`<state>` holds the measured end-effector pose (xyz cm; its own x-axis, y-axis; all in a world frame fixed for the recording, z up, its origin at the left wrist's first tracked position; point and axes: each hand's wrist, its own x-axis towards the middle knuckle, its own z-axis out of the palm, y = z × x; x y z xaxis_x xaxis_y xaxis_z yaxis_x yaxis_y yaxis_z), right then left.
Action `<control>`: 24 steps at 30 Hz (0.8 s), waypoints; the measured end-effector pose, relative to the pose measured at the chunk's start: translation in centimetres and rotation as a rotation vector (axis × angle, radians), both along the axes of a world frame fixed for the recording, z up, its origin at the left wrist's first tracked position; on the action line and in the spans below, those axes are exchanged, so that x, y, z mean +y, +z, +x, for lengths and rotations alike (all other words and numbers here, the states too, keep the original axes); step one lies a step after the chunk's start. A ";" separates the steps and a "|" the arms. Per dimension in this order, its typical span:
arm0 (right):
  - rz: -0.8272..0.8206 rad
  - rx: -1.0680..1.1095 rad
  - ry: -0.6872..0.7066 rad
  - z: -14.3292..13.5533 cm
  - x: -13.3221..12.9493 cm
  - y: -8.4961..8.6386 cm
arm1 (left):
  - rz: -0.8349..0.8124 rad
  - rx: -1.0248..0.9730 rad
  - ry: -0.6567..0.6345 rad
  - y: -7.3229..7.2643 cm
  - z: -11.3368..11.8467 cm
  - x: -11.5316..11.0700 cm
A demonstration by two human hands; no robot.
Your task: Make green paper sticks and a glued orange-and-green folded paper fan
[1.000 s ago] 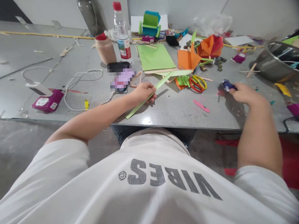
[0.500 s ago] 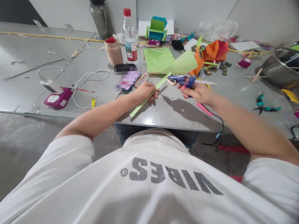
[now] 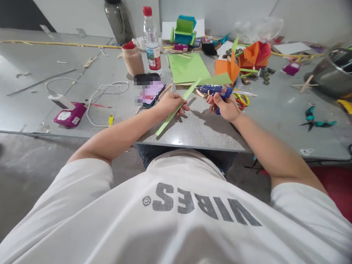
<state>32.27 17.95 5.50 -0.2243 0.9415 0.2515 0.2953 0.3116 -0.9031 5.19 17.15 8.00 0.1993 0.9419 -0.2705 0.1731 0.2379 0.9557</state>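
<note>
Between the fingers of my left hand (image 3: 174, 104) is a narrow light-green paper strip (image 3: 166, 125), which slants from lower left to upper right above the table's front edge. My right hand (image 3: 226, 106) is wrapped round a blue glue gun (image 3: 212, 90); its nozzle points left, close to the strip's upper end. A clear glue stick (image 3: 244, 93) sticks out of the gun's back. Behind the strip lie green paper sheets (image 3: 187, 68). A phone (image 3: 153, 92) with a lit screen lies just beyond my left hand.
A red-capped bottle (image 3: 153, 51), a jar (image 3: 133, 62) and a dark jug (image 3: 120, 23) stand at the back. Orange folded paper (image 3: 250, 58) lies behind my right hand. Further right are teal pliers (image 3: 317, 122) and a metal pot (image 3: 335, 74). A purple box (image 3: 69, 116) sits left.
My right hand and the glue gun have moved slightly right, away from the strip, and the forearm has swung inward. The green paper has shifted and lies flatter. My left hand still holds the strip.
</note>
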 end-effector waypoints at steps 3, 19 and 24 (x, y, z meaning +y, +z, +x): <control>0.033 -0.023 0.019 0.0 -0.1 -0.4 | 0.019 -0.001 -0.010 0.0 0.0 -0.1; 0.033 -0.090 0.009 0.0 -0.4 -0.5 | 0.096 0.066 -0.057 -0.4 0.1 -0.2; 0.023 -0.098 -0.009 0.0 -0.3 -0.6 | 0.099 0.080 -0.068 -0.6 0.1 -0.1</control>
<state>32.31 17.61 4.95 -0.2407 0.9376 0.2508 0.3843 0.3294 -0.8624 5.30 17.06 7.37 0.2450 0.9499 -0.1943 0.2623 0.1280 0.9564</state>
